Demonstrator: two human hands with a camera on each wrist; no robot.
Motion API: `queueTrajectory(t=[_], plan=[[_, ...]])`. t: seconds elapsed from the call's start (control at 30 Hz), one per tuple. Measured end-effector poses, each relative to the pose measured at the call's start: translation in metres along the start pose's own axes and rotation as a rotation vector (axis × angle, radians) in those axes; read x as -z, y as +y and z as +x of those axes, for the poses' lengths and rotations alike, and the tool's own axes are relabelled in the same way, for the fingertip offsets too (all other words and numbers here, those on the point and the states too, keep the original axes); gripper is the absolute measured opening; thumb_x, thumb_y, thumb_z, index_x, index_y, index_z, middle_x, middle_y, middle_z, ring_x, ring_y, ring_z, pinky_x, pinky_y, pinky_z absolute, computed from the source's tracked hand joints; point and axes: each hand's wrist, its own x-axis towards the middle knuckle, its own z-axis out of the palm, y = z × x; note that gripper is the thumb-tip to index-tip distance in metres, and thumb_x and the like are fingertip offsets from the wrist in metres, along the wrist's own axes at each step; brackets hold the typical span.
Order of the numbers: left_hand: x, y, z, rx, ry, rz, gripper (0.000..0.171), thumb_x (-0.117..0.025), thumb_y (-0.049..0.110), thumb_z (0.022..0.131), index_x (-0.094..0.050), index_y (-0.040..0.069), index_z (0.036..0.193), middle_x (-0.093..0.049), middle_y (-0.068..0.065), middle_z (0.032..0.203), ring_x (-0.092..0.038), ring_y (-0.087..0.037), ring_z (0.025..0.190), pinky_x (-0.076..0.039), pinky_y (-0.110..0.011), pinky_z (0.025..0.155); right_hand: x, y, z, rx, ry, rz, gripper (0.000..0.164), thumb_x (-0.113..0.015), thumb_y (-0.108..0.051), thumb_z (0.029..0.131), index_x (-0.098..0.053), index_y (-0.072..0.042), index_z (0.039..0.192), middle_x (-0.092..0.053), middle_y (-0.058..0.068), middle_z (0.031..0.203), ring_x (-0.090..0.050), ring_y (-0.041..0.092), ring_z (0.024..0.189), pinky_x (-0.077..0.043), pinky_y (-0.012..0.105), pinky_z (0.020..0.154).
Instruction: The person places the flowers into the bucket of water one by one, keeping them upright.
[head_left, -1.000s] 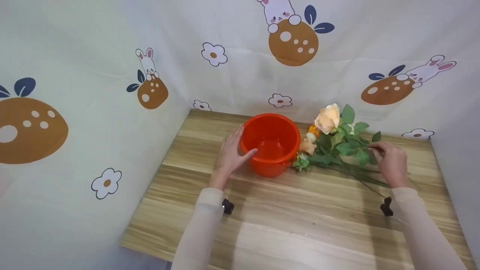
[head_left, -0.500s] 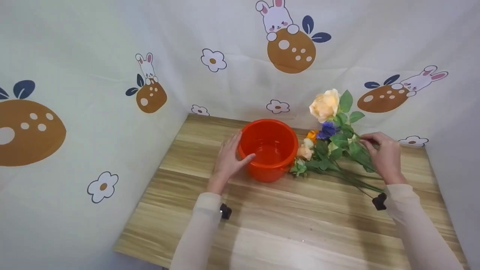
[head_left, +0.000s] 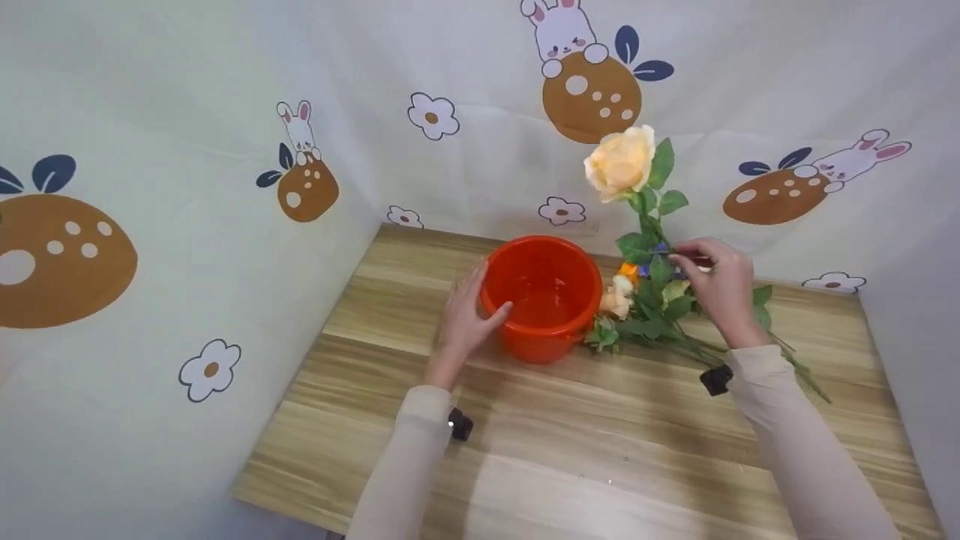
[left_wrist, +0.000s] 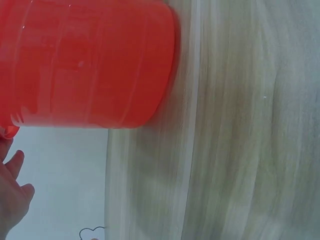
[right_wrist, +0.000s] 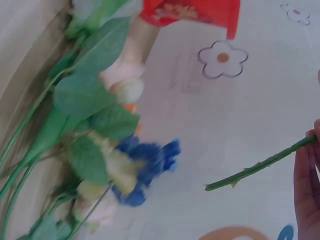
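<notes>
A red plastic bucket [head_left: 541, 300] stands upright on the wooden table. My left hand [head_left: 461, 319] rests against its left side, fingers fairly straight and thumb reaching over the near rim; fingertips show at the rim in the left wrist view too. Between thumb and fingers of my right hand [head_left: 721, 289] is pinched the stem of a peach rose [head_left: 621, 163], its bloom raised above the others and tilted left. The right wrist view shows the bare lower end of a green stem [right_wrist: 255, 170] beside the fingers. Inside, the bucket holds nothing visible.
Right of the bucket lies a bunch of artificial flowers: a small peach bloom [head_left: 616, 301], an orange one [head_left: 628, 271], a blue one [right_wrist: 150, 165] and a pale green one [head_left: 602, 334]. A printed cloth wall [head_left: 480, 165] borders the table's back and sides.
My right hand has lifted the peach rose from the bunch and moved left with it, towards the bucket. The left hand and bucket have stayed in place.
</notes>
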Motion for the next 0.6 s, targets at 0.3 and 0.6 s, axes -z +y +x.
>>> queueTrajectory(t=[0.3, 0.6], plan=[[-0.002, 0.000, 0.000, 0.002, 0.058, -0.025, 0.080, -0.066, 0.048, 0.090, -0.031, 0.022, 0.158, -0.036, 0.001, 0.162, -0.034, -0.024, 0.150, -0.017, -0.045, 0.128, -0.037, -0.051, 0.022, 0.031, -0.016, 0.138, 0.011, -0.078, -0.014, 0.086, -0.079, -0.004, 0.092, -0.078, 0.011, 0.090, -0.063, -0.013, 0.078, -0.049, 0.001, 0.074], [-0.008, 0.000, -0.007, -0.019, 0.092, -0.088, 0.076, -0.063, 0.045, 0.094, -0.032, 0.015, 0.157, -0.036, -0.003, 0.162, -0.036, -0.025, 0.149, -0.017, -0.047, 0.128, -0.074, -0.090, 0.031, 0.055, -0.062, 0.231, 0.014, -0.076, -0.015, 0.087, -0.078, -0.003, 0.095, -0.077, 0.011, 0.093, -0.075, 0.023, 0.084, -0.056, 0.011, 0.078]])
